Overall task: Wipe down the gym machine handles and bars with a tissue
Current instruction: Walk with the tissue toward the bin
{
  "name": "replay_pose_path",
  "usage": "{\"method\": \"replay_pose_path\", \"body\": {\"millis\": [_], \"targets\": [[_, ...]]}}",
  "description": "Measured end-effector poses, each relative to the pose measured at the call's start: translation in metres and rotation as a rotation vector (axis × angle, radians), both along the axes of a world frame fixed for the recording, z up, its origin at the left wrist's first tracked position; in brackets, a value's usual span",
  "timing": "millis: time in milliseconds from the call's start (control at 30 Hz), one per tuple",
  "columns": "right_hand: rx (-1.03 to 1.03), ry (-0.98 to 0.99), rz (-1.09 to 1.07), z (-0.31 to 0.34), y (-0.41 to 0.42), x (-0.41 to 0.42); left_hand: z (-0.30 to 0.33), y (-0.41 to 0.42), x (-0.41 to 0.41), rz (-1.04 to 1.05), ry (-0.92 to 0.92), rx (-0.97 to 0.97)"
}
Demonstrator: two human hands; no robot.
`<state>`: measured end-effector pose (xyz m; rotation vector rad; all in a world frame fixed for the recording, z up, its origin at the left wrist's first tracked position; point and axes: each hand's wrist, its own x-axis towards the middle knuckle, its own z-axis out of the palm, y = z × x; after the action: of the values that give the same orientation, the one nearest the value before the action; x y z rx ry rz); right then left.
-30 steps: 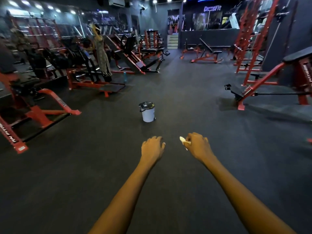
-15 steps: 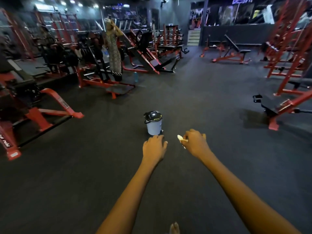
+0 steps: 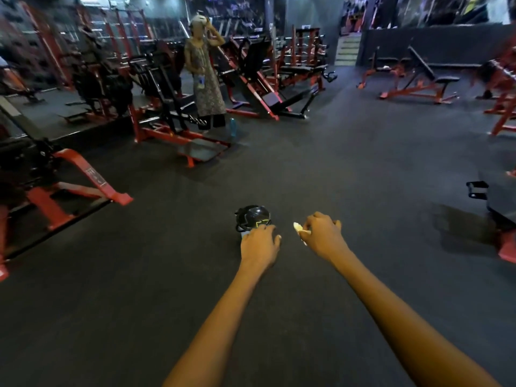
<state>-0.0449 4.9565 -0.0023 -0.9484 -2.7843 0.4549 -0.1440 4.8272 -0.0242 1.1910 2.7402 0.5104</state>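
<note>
**Gym floor, both arms out, tissue in my right hand**

Dark rubber floor [image 3: 349, 163] fills most of the view. Red-and-black gym machines [image 3: 173, 88] line the far left side; 1 red frame [image 3: 83, 177] sits low at my near left. Red benches [image 3: 418, 82] stand far right, near a dark wall with steps. Another person [image 3: 205, 79] in a long patterned dress stands among the left machines, 1 arm raised to the head. A blue bottle [image 3: 233, 127] stands on the floor just beside that person.

Both my bare forearms reach forward over the floor. Ahead of them, a small pale bin with a shiny black lid [image 3: 253, 219] stands on the floor, well apart from any machine.

My left hand [image 3: 259, 244] is palm down, fingers loosely curled, holding nothing. It overlaps the bin's near edge in the view; I cannot tell whether it touches.

My right hand [image 3: 324, 236] is curled closed around the tissue [image 3: 298, 228]. A small crumpled pale-yellow bit pokes out on the thumb side, just right of the bin.
</note>
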Motion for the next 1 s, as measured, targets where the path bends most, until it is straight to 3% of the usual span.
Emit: {"method": "replay_pose_path", "body": {"millis": [433, 1000], "targets": [[-0.021, -0.026, 0.297, -0.001, 0.290, -0.246, -0.015, 0.272, -0.204, 0.294, 0.019, 0.061], [0.001, -0.107, 0.611, -0.043, 0.488, -0.623, -0.052, 0.432, -0.526, 0.687, -0.036, 0.056]]}}
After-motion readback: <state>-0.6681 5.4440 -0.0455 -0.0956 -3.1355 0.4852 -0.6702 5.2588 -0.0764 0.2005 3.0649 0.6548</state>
